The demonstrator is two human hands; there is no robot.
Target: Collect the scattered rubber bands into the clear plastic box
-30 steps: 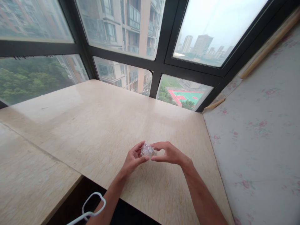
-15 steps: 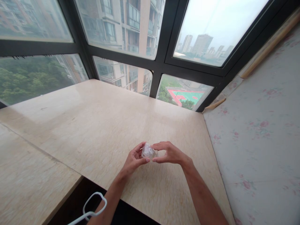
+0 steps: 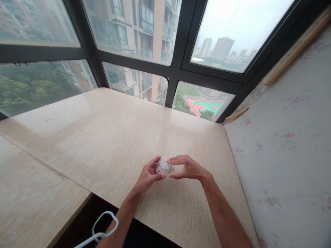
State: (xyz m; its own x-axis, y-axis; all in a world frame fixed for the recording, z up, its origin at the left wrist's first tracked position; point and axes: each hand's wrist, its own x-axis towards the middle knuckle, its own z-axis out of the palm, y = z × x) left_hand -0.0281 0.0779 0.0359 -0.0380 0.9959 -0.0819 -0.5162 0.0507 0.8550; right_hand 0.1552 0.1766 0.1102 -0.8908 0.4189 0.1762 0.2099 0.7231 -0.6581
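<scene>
Clear plastic: one small container [image 3: 163, 166], transparent, with pale matter showing inside that is too small to identify; located between the two hands, above the near part of the countertop, right of its dark opening. Left hand [image 3: 147, 176]: clamped on the container's left side, thumb along the near edge, fingers around the far edge and behind. Right hand [image 3: 190, 168]: thumb and forefinger parted in a curved pinch, tips at the container's right side; whether they press on it cannot be told. Both forearms enter from the bottom edge. Countertop [image 3: 103, 144]: cream, stone-like with fine veining, glossy toward the windows, crossed at left by a straight seam [image 3: 46, 163]. Dark opening [image 3: 151, 236]: below the countertop's near edge, behind the left forearm. White looped item [image 3: 102, 235]: slender, bottom left, overlapping the left forearm in view. Window frame [image 3: 176, 73]: black, several panes, set along the countertop's far side. Seen through the glass: apartment building [image 3: 147, 34], trees [image 3: 28, 86], distant towers [image 3: 223, 48], and a sports court [image 3: 207, 106] in green and red. Wall [image 3: 279, 162]: right side, pale paper with pink flowers, a tan strip [image 3: 297, 55] along its upper edge.
</scene>
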